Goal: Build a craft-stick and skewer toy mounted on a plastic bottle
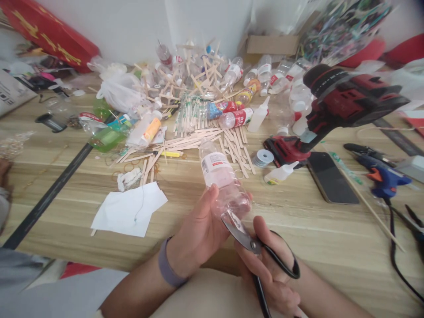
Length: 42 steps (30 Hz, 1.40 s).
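Near the front edge of the table, my left hand (202, 225) is closed round a clear plastic bottle (217, 170) with a white and red label. The bottle points away from me, its near end towards my body. My right hand (271, 269) grips black-handled scissors (253, 244), fingers through and around the handles. Their blades are parted and meet the bottle's near end, beside my left palm. Whether an edge of the plastic lies between both blades is hard to tell.
A wooden table (185, 194) bears wooden sticks (192, 115), a red drill (351, 97), a phone (331, 176), a glue gun (387, 179), a wire spool (263, 157), white paper (129, 210) and several bottles. Another person's arm (4, 190) shows at the left edge.
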Each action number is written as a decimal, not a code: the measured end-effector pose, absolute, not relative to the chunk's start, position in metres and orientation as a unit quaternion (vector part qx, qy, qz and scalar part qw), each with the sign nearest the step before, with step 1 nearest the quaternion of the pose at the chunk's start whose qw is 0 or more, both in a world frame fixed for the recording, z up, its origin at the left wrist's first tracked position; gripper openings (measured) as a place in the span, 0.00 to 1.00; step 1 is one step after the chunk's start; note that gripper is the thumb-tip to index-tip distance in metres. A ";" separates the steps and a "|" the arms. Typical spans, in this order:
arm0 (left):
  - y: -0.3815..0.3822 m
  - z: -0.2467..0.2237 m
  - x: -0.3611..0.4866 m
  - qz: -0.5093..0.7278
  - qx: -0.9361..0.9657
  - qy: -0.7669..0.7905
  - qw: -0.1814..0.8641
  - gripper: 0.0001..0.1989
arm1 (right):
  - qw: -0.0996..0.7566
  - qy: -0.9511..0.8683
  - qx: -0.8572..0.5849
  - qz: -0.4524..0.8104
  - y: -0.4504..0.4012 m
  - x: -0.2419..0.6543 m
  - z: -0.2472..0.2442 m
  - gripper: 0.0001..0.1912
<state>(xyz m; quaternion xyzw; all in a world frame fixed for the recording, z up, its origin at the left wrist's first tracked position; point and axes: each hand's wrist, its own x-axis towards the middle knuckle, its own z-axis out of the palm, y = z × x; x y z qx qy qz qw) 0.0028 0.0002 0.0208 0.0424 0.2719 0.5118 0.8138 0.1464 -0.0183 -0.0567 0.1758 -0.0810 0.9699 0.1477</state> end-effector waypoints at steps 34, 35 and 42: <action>0.010 0.028 0.001 0.546 0.072 0.369 0.749 0.07 | -0.033 -0.754 -0.441 0.486 0.015 0.192 0.062 0.28; 0.011 0.029 0.000 0.549 0.062 0.371 0.746 0.05 | -0.026 -0.723 -0.450 0.524 0.013 0.194 0.062 0.30; 0.015 0.026 -0.006 0.550 0.024 0.365 0.751 0.11 | 0.092 -0.614 -0.368 0.693 0.005 0.196 0.042 0.36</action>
